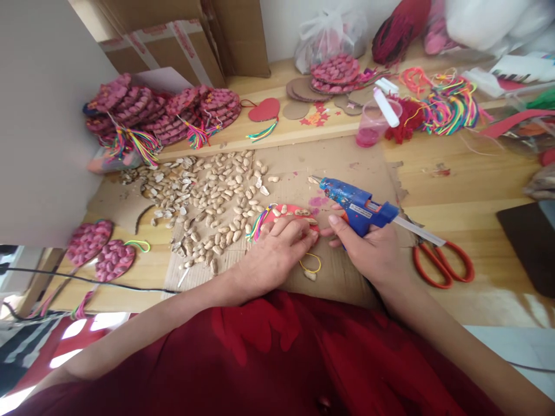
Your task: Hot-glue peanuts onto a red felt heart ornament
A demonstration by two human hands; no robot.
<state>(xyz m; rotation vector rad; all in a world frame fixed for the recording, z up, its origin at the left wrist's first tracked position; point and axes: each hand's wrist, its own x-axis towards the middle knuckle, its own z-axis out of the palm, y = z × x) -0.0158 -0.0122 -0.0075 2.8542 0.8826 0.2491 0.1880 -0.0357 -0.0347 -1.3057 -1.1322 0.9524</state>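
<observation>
My right hand [373, 248] is wrapped round a blue glue gun [358, 205], whose metal nozzle points to the upper left. A clear glue stick [418, 231] sticks out of its back end. My left hand [281, 245] rests over a red cutout [299, 209], fingers bent and pressed together at its near right edge; what is under the fingertips is hidden. Several peanut shells [302, 212] lie on the cutout. A multicoloured tassel [261, 224] hangs off its left end, and a yellow cord loop [310, 264] lies at the near side.
Loose peanut shells [221, 196] cover the left of the cardboard sheet [281, 156]. Orange-handled scissors [442, 266] lie right of my right hand. Pink shell-covered pieces [125, 107] are stacked at back left. A pink cup [368, 136] and colourful tassels [451, 110] stand behind. A black cable [95, 278] runs at left.
</observation>
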